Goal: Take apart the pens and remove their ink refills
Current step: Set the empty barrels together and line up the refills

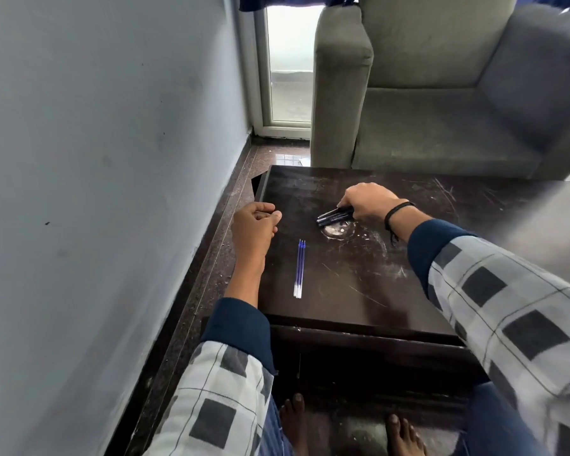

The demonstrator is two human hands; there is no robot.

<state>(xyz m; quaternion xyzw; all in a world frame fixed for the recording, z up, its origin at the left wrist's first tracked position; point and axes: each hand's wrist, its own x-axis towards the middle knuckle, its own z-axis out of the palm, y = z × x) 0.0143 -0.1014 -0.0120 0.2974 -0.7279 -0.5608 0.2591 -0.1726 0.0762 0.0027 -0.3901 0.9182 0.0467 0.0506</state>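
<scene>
On the dark surface (343,291): some ink refills (299,268) out, pens (333,217) bunched.
Blue refills lay near the left hand (255,225) (curled, grip apparently empty); the right hand (367,202) clasped the pens in its grip, likely awaiting dismantling.

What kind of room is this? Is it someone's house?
Probably a living room in a home. A grey fabric sofa stands behind a low, scratched dark wooden coffee table, and a white-framed glass door with a blue curtain is in the corner.
</scene>
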